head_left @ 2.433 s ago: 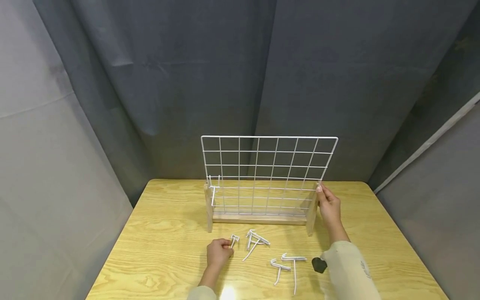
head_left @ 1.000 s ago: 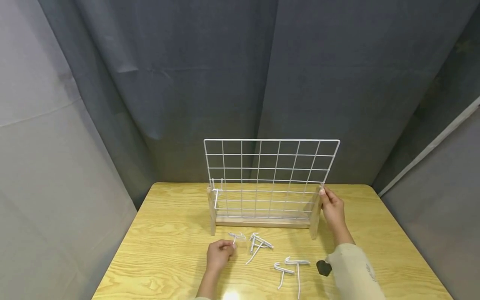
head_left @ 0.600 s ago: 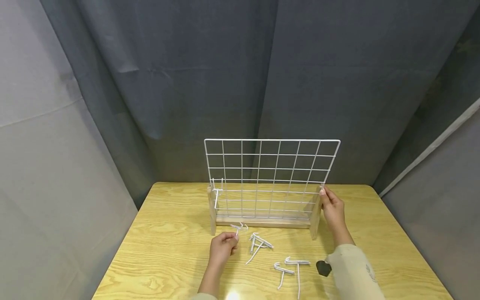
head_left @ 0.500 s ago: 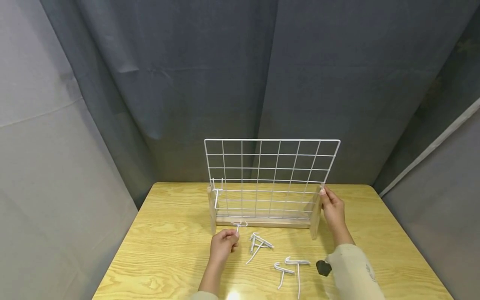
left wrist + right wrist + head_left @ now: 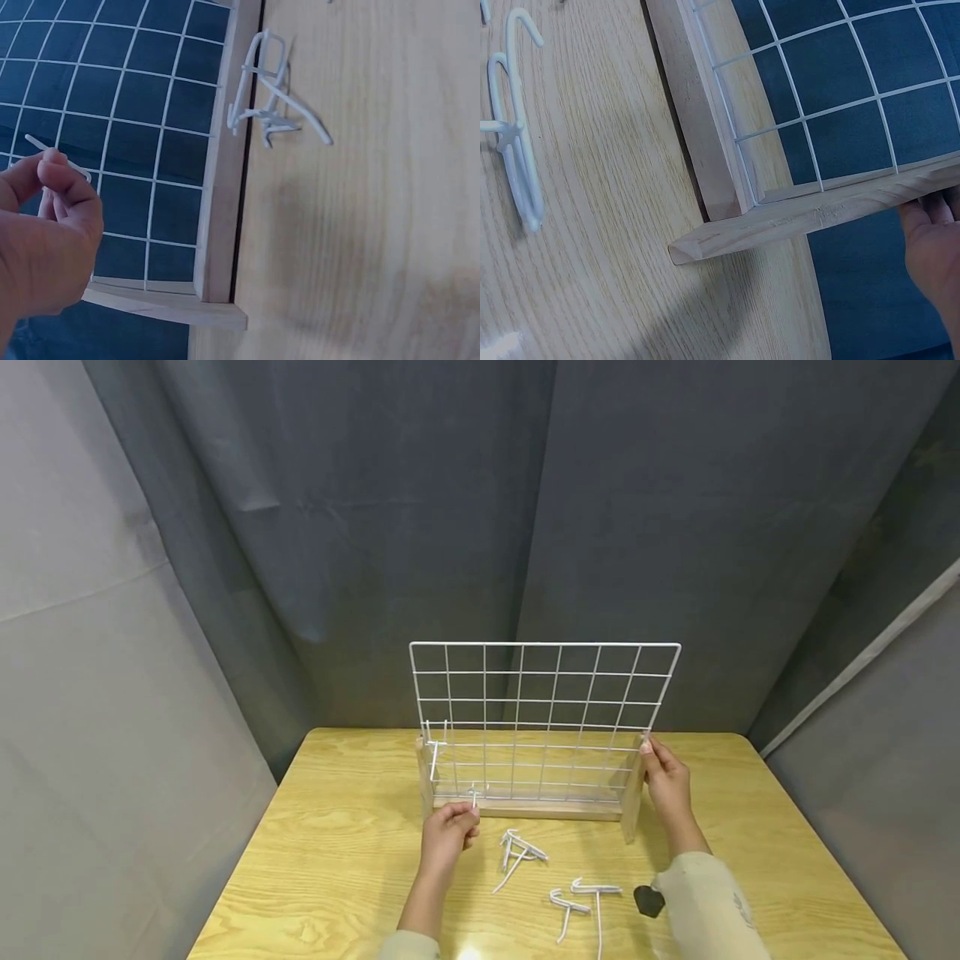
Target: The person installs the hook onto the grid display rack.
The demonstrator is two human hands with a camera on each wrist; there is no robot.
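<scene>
In the head view, a white wire grid (image 5: 543,644) stands upright in a wooden frame on the table. My left hand (image 5: 447,839) pinches a white wire hook (image 5: 474,801) by its stem, low in front of the grid's left part. The left wrist view shows the thumb and finger on this hook (image 5: 36,142), its far part hidden behind them. My right hand (image 5: 667,781) grips the upper end of the frame's right wooden post (image 5: 632,802); in the right wrist view its fingers lie against that post (image 5: 810,218). Another white hook (image 5: 434,762) hangs at the grid's left edge.
Loose white hooks lie on the wooden table (image 5: 300,860): a tangled cluster (image 5: 522,850) before the frame, a short hook (image 5: 567,905) and a longer hook (image 5: 597,890) nearer me. A dark object (image 5: 648,901) sits by my right sleeve. Grey curtains (image 5: 420,510) surround the table.
My left hand has lifted the hook from the table, turned it and carried it forward to the lower grid. My right hand stays on the post.
</scene>
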